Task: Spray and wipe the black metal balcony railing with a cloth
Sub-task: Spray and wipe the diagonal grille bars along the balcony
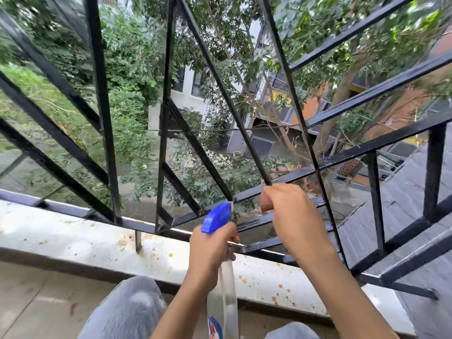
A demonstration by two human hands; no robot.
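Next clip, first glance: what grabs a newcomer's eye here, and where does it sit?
The spray bottle, with its bright blue head, stands out at lower centre, gripped by the left hand. Just right of it, the right hand presses a reddish-brown cloth against the black railing, whose bars fan across the whole view above a stained ledge.

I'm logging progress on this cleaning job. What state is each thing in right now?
Left hand: closed around the spray bottle's neck.
Spray bottle: upright, nozzle toward the railing.
Right hand: holding the cloth.
Cloth: bunched, pressed to a bar.
Railing: lower bars look wet.
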